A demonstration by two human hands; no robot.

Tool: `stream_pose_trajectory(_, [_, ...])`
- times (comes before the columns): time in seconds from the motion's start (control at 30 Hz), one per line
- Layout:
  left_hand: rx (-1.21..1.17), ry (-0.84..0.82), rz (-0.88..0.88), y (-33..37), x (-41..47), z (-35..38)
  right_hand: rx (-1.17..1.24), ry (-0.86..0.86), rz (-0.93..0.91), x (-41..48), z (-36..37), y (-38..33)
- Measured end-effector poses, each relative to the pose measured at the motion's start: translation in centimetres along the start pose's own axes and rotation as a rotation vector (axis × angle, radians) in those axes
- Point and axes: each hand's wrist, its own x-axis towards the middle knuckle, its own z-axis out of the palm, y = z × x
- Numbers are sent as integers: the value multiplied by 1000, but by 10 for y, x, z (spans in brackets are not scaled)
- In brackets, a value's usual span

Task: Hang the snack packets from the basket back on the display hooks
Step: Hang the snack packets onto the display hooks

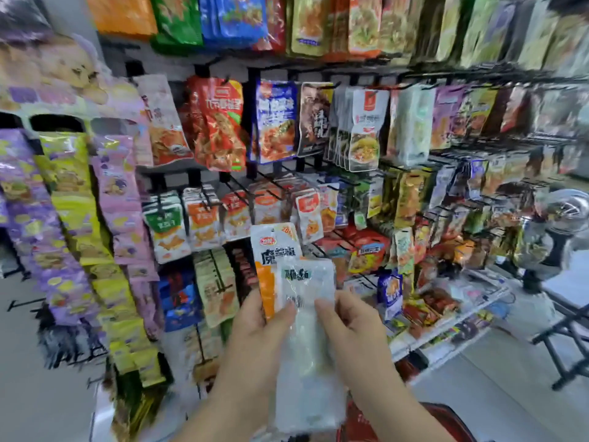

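Clear plastic, light, floppy and slick, I reckon: the pale packet point(306, 317) sits near me before the display hooks point(237, 189), my left hand point(258, 327) and right hand point(350, 323) each pinching a side edge, the orange-and-white packet point(271, 250) tucked behind. The stiffer top seal looks like the best hold.

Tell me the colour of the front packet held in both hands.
The front packet is translucent white with dark lettering near its top; head view.
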Motion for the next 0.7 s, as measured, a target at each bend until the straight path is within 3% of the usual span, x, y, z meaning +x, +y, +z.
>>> stream_pose_trajectory(0.17, [69,22,-41,-54,-29,100,141,-6,160,-24,-109,33])
stream_pose_trajectory(0.37, [147,-49,-79,-89,-41,188,209,124,247,-30,-209,61])
stream_pose_trajectory(0.7, [225,-131,-140,-135,10,250,101,169,311,10,-278,110])
